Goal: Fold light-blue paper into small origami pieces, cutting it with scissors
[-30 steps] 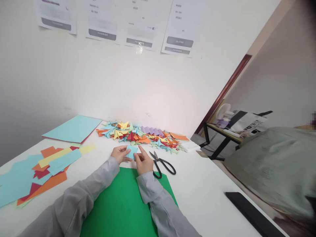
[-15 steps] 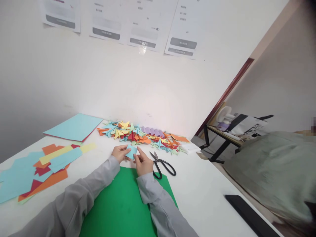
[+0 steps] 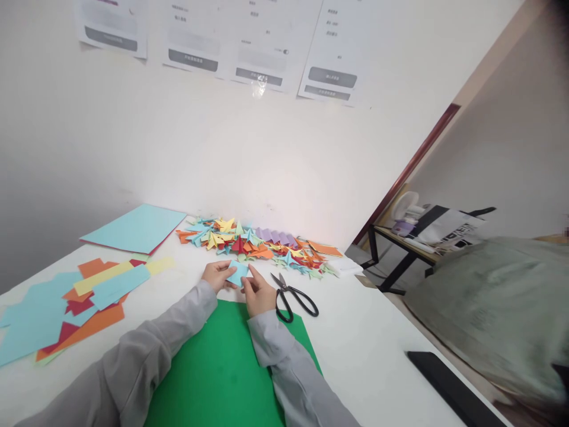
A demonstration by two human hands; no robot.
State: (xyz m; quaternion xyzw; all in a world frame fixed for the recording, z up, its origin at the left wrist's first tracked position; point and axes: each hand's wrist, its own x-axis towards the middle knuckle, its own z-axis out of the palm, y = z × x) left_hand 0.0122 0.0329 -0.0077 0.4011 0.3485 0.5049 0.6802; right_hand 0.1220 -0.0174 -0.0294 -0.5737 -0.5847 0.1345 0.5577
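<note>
A small light-blue piece of paper (image 3: 239, 271) is held up between my two hands, above the far edge of a green sheet (image 3: 217, 367). My left hand (image 3: 217, 276) pinches its left side between thumb and fingers. At its right side, my right hand (image 3: 258, 292) grips the edge with thumb and index finger, the other fingers curled in. Just right of that hand lies a pair of scissors (image 3: 291, 295) with black handles, blades partly open and pointing away. Whether the paper is folded, I cannot tell.
Many folded paper pieces (image 3: 240, 240) in mixed colours lie along the wall. At left are loose paper scraps (image 3: 84, 305) and a stack of larger light-blue sheets (image 3: 136, 228). A black bar-shaped object (image 3: 453, 385) rests near the table's right edge. Beyond stands a side table (image 3: 402, 246).
The whole view has shifted very slightly. Both hands keep the same hold on the light-blue paper, and nothing else has visibly moved.
</note>
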